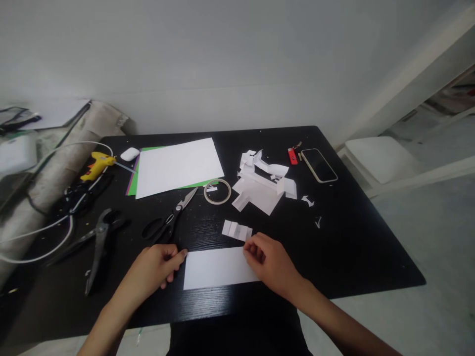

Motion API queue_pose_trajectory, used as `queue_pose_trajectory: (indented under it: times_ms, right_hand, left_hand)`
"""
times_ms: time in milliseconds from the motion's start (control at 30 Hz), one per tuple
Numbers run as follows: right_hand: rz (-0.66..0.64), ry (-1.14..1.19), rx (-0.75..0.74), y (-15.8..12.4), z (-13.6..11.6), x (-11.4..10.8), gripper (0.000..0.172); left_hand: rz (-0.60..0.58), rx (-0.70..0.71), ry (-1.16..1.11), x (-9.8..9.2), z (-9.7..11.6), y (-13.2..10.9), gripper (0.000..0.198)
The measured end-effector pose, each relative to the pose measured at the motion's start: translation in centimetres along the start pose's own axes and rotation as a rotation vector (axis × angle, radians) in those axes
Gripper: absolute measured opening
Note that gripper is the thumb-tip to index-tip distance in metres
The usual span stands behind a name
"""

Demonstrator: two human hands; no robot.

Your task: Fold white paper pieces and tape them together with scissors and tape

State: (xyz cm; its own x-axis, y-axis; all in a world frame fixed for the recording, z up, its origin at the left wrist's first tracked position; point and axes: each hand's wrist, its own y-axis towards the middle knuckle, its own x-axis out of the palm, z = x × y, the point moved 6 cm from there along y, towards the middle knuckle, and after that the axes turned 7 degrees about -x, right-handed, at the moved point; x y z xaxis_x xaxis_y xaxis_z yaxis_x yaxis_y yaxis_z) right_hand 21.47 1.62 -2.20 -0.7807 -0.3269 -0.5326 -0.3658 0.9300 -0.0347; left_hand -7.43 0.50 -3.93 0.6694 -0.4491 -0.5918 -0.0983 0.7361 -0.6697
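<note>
A white paper strip lies flat on the black table near its front edge. At its upper left corner is my left hand, fingers curled, with thumb and fingertip closed on that corner. My right hand rests over the strip's right end, its fingers closed together at the upper edge; the end beneath it is hidden. Just above the strip sits a small folded white paper piece, close to my right fingertips. Black-handled scissors lie half open beyond my left hand.
White and green sheets, a tape roll, paper cutouts, a red lighter and a phone lie farther back. Pliers, a yellow glue gun and cables are at the left.
</note>
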Motion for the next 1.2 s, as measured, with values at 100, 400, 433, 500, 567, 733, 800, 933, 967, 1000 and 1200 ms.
queue_pose_trajectory:
  times_ms: [100, 400, 433, 500, 567, 733, 800, 933, 967, 1000, 1200]
  right_hand:
    - [-0.003, 0.027, -0.014, -0.2, 0.1, 0.2, 0.012]
    - [-0.083, 0.166, -0.132, -1.3, 0.0, -0.6, 0.009]
    - [-0.080, 0.163, -0.158, -1.5, -0.1, -0.9, 0.009]
    - [-0.048, 0.127, -0.224, -1.7, -0.2, -1.6, 0.010]
    - [-0.006, 0.073, -0.293, -1.8, -0.3, -2.1, 0.011]
    - [-0.047, -0.052, -0.360, -1.9, 0.1, -2.0, 0.027]
    - [-0.105, -0.094, -0.365, -2.0, 0.3, -1.6, 0.042]
    - [-0.163, -0.166, -0.376, -2.1, 0.6, -1.1, 0.057]
    - [-0.165, -0.179, -0.379, -2.1, 0.6, -1.0, 0.056]
    - [-0.164, -0.188, -0.380, -2.1, 0.6, -0.9, 0.055]
    - [-0.152, -0.199, -0.369, -2.0, 0.8, -0.8, 0.053]
  left_hand:
    - [-0.006, -0.003, 0.000, 0.0, 0.0, -0.1, 0.052]
    - [-0.008, 0.007, 0.013, -0.1, 0.1, 0.0, 0.052]
    - [-0.007, 0.009, 0.014, 0.0, 0.1, 0.0, 0.052]
    - [0.003, 0.014, 0.015, 0.0, 0.0, 0.0, 0.052]
    - [0.006, 0.013, 0.011, 0.0, -0.1, 0.0, 0.051]
    - [0.000, 0.006, 0.004, 0.1, -0.3, 0.1, 0.052]
    - [0.000, 0.007, 0.004, 0.1, -0.3, 0.2, 0.053]
    - [0.007, 0.013, -0.004, 0.1, -0.3, 0.2, 0.054]
    - [0.006, 0.013, -0.008, 0.1, -0.3, 0.1, 0.053]
    - [0.004, 0.013, -0.012, 0.1, -0.2, 0.1, 0.053]
    - [0.035, 0.008, 0.006, 0.0, 0.1, -0.2, 0.055]
